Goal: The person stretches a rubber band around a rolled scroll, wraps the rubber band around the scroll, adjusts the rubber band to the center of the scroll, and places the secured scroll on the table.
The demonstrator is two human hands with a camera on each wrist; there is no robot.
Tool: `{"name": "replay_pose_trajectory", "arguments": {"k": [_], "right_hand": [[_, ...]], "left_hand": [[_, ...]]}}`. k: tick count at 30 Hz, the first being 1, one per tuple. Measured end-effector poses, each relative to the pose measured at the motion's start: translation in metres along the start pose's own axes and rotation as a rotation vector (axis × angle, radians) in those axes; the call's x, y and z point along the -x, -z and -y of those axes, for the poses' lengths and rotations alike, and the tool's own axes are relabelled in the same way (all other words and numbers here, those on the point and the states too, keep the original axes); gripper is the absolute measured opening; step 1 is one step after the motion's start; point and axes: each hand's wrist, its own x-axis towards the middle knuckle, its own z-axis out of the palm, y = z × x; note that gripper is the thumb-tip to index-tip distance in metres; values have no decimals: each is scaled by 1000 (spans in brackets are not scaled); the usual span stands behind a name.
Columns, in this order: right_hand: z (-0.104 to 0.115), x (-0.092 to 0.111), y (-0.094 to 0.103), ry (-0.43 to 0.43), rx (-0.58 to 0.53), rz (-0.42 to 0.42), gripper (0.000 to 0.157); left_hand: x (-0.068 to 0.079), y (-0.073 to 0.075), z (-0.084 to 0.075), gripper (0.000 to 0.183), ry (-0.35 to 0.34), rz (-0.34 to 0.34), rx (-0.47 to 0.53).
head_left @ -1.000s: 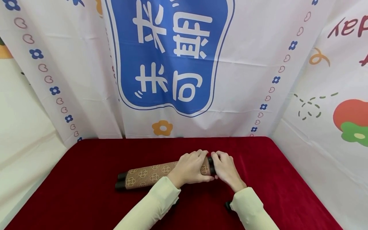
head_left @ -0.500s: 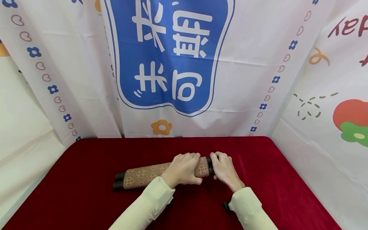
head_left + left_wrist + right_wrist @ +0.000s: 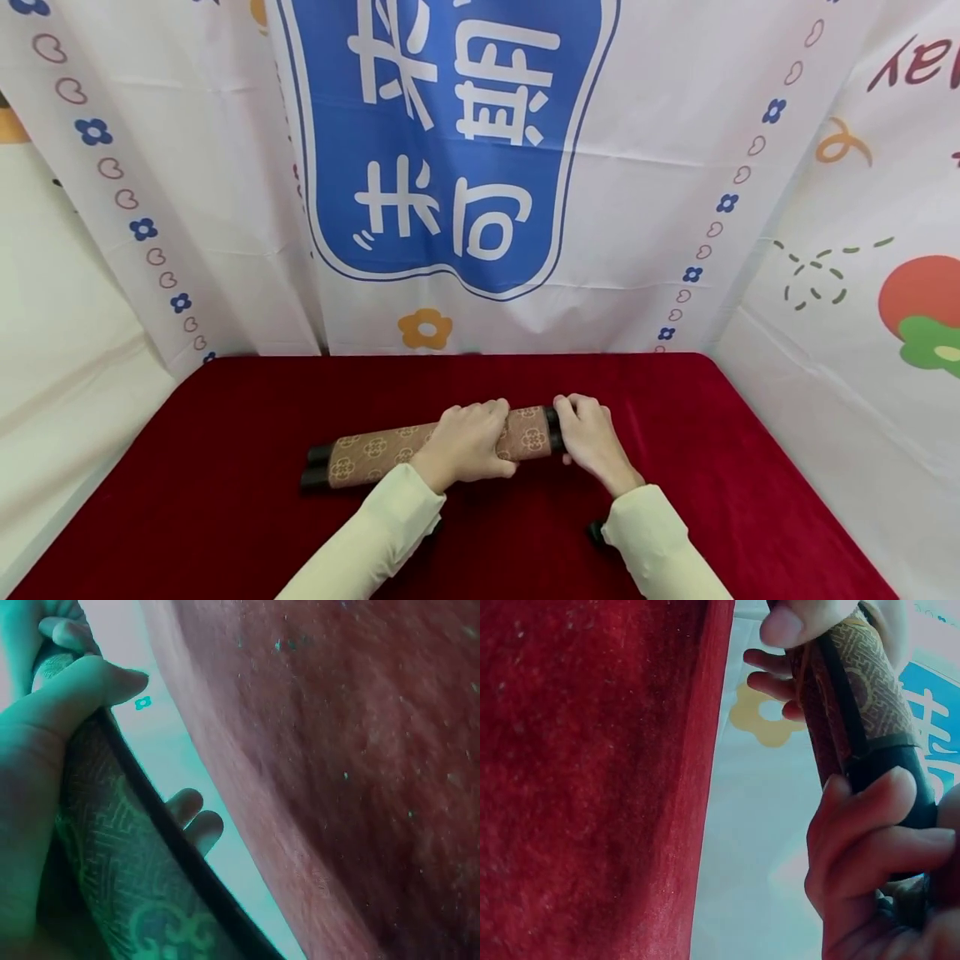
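Note:
A rolled scroll in brown brocade with a pale floral pattern lies at a slant over the red cloth. Dark roller ends stick out in a pair at its left. My left hand grips the scroll right of its middle, thumb on the near side. At the right end, my right hand holds the dark knobs with curled fingers. The right wrist view shows those fingers wrapped round a black roller end. In the left wrist view the patterned scroll runs under my left thumb, and more fingertips show past its far edge.
The table is covered in red velvet cloth. Behind it hangs a white printed curtain with a blue lettered panel. Another white printed sheet closes off the right side.
My left hand has slid left along the scroll, uncovering more brocade near the right end. My right hand keeps its hold on the knobs.

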Motion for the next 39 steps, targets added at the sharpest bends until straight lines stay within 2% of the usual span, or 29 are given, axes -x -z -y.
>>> {"name": "replay_pose_trajectory", "arguments": {"k": [3,6,10,16,19,24,28,34,36,39], "right_hand": [[1,1,1,-1,7,-2,43],[3,2,2,2,10,5,43],[4,1,4,8,12,5,44],[3,-1,4,13,21,4,44],[3,-1,3,22,25,7,45],[4,0,0,16,19,-4,44],[3,1,-1,3,9,4,44],[2,-1,2,0,15,8,44],[1,-1,3,0,14,3,43],[2,0,3,0,18,-3,44]], "left_hand": [[-1,1,-4,74,-11,-19,-11],[-6,1,-12,88,-36,-69,-15],[-10,0,-15,77,-36,-97,13],[0,0,0,57,29,-30,41],[3,2,2,62,25,-28,21],[-2,3,-9,82,-13,-65,2],[-3,1,-12,70,-12,-63,14],[8,0,8,52,63,-21,42],[11,1,13,51,78,-7,46],[11,2,12,60,48,-25,37]]}}
